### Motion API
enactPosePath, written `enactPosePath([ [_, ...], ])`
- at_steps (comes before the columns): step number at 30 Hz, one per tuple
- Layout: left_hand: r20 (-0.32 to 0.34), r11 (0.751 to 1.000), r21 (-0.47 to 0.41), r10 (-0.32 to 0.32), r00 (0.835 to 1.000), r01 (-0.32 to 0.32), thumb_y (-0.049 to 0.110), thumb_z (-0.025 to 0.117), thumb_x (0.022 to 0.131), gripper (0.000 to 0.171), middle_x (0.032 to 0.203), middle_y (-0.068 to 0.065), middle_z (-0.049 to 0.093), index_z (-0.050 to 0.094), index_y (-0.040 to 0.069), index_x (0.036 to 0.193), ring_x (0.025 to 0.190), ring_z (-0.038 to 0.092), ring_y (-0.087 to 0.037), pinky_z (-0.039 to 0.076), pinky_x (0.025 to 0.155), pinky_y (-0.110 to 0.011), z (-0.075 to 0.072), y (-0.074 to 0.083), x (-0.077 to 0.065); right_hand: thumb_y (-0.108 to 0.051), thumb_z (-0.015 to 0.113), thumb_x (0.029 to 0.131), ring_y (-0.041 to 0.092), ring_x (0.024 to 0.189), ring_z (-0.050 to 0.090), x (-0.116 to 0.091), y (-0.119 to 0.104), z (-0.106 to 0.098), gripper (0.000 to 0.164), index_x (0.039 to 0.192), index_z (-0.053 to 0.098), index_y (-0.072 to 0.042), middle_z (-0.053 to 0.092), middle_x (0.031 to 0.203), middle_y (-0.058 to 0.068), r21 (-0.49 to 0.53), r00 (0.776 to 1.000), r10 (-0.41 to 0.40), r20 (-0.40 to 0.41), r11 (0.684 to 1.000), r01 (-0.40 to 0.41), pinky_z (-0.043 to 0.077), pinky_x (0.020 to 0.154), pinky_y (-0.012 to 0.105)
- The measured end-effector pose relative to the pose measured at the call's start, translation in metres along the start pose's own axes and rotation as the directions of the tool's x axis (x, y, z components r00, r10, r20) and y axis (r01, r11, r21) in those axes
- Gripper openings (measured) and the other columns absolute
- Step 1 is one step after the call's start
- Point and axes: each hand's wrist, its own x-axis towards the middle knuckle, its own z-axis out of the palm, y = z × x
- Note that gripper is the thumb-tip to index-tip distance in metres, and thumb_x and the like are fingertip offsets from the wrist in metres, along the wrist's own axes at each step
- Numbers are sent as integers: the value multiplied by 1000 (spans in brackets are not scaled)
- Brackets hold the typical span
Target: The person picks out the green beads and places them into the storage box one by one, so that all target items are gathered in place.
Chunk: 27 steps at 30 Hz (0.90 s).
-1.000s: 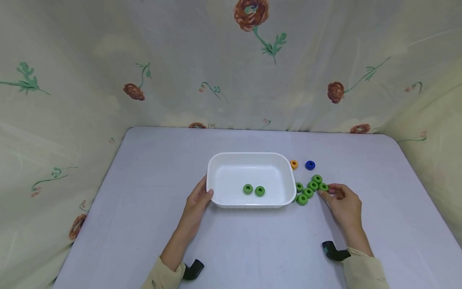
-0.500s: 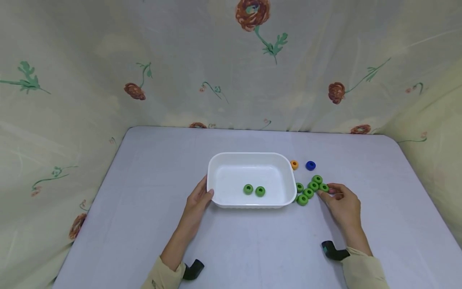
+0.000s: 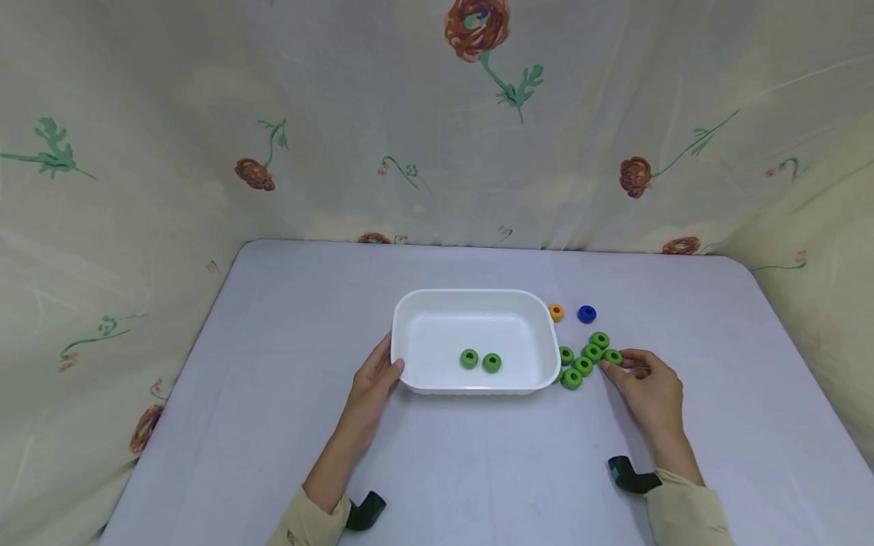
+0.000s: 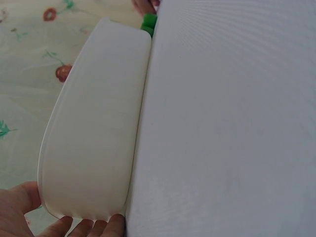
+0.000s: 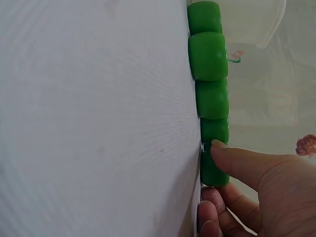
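Left hand: I have the left hand [image 3: 372,387] holding the near-left end of the white tray [image 3: 475,322], thumb at the rim and fingertips against the outer wall.
White tray: It sits mid-worktop [image 3: 300,326]; two green beads [image 3: 492,363] lie inside, towards its near side.
Right hand: My right hand [image 3: 652,390] is narrow, pinching the end green bead [image 3: 612,356] between thumb and fingers.
End green bead: It stands on the worktop, right of the tray, at the outer end of the loose green cluster [image 3: 572,378] and seemingly touching it.
Pinch: I judge the thumb lies close to the seam with the next bead, so I'd keep the tip on this one alone and squeeze lightly.
Neighbours: I'd draw any bead outward first, lest the cluster scatter.
Orange bead, blue bead: Both sit beyond the cluster, the orange bead [image 3: 556,312] beside the tray, the blue bead [image 3: 586,314] apart.
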Motion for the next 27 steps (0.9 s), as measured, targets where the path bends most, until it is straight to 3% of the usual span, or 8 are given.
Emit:
enactPosePath([
  [27, 8, 1000, -11, 6, 1000, -6, 19, 53, 104, 59, 168, 0, 24, 30, 20, 158, 157, 22, -18, 29, 127, -35, -1, 0, 0, -34, 76, 89, 5, 79, 51, 3, 4, 3, 42, 120, 69, -6, 70, 106, 11, 21, 1000, 10, -22, 1000, -10, 39, 62, 14],
])
